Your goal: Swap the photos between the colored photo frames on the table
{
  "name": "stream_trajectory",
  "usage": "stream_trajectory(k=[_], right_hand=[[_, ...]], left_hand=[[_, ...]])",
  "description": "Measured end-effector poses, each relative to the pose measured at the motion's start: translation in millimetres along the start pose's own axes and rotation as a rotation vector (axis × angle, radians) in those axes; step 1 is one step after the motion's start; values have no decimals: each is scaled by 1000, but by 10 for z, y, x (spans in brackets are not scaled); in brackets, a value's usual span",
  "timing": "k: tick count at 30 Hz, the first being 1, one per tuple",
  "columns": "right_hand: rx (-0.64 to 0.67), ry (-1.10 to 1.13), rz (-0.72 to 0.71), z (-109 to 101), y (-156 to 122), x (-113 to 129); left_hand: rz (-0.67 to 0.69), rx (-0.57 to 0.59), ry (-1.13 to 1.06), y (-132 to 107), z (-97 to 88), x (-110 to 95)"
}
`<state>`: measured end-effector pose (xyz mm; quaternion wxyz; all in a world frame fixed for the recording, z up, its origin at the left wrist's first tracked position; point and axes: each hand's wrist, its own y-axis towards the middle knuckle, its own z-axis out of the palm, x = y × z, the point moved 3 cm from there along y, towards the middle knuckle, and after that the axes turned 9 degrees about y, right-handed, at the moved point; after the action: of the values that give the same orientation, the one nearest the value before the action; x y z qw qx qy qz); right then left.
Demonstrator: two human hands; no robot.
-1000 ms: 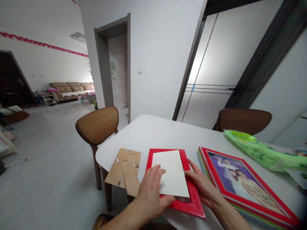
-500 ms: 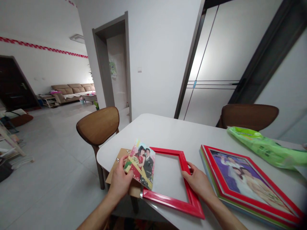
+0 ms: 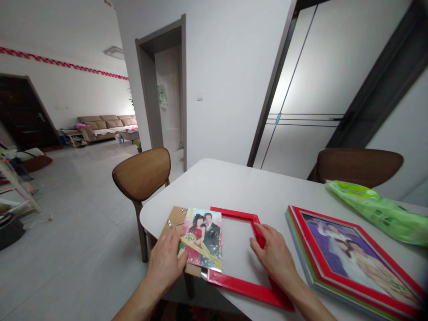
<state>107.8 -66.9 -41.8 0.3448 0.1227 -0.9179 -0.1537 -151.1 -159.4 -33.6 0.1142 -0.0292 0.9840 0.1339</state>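
Note:
My left hand [image 3: 167, 254] pinches the lower left edge of a photo print [image 3: 203, 238] of a couple, one in a red dress and one in a dark suit. The print covers part of a brown backing board [image 3: 173, 215] with small metal clips, and the left side of a red picture frame [image 3: 245, 292]. Through the opening of this frame the white tabletop shows. Over the frame's right bar lies my right hand [image 3: 277, 256], thumb and forefinger apart; whether it touches the bar is unclear.
To the right, a stack of frames has a red-framed wedding picture [image 3: 357, 263] on top. Behind it lies a green plastic bag [image 3: 384, 214]. Brown chairs stand at the left [image 3: 143, 174] and far right [image 3: 359, 167] of the white table [image 3: 227, 178].
The photo has turned more upright and moved slightly right in my left hand. My right hand has loosened from the frame's right bar, its fingers now stretched over it. The view has shifted slightly.

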Motion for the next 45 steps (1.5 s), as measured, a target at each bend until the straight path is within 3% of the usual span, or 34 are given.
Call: stream_trajectory(k=[2,5,8,11,16,18,20,23,26,29,32,35,39,45], right_hand=[[82,295,116,137,-14,162],[286,784,417,455,-48,386],[370,1059,546,656,-41,582],[364,1118,524,615,7,763],[246,1308,449,294,42,1052],[191,1340,461,246,10,1048],[123,1305,557,277,-47,925],[90,1375,679,360,-112,651],[0,1482,630,283,-80,379],[0,1345,622,111,-7,132],[94,1110,617,13,66,-64],[110,811,503,11,132,-185],[112,412,344,94,187,-216],[178,195,284,128,275,-173]], left_hand=[[70,-20,-43,-12,1,-66],[194,-16,-159,-49,28,-225],[277,20,-213,-89,98,-388],[300,-14,-204,-74,153,-480],[318,-267,-449,60,-6,-569],[216,-358,-661,107,-115,-625],[37,-375,-917,125,-172,-707],[-173,-213,-1311,104,-117,-883],[-220,-53,-1491,68,7,-969],[-225,-24,-1394,50,114,-869],[-156,76,-1038,20,178,-776],[-11,183,-680,-50,205,-798],[116,260,-457,-135,238,-875],[215,290,-315,-138,234,-886]])
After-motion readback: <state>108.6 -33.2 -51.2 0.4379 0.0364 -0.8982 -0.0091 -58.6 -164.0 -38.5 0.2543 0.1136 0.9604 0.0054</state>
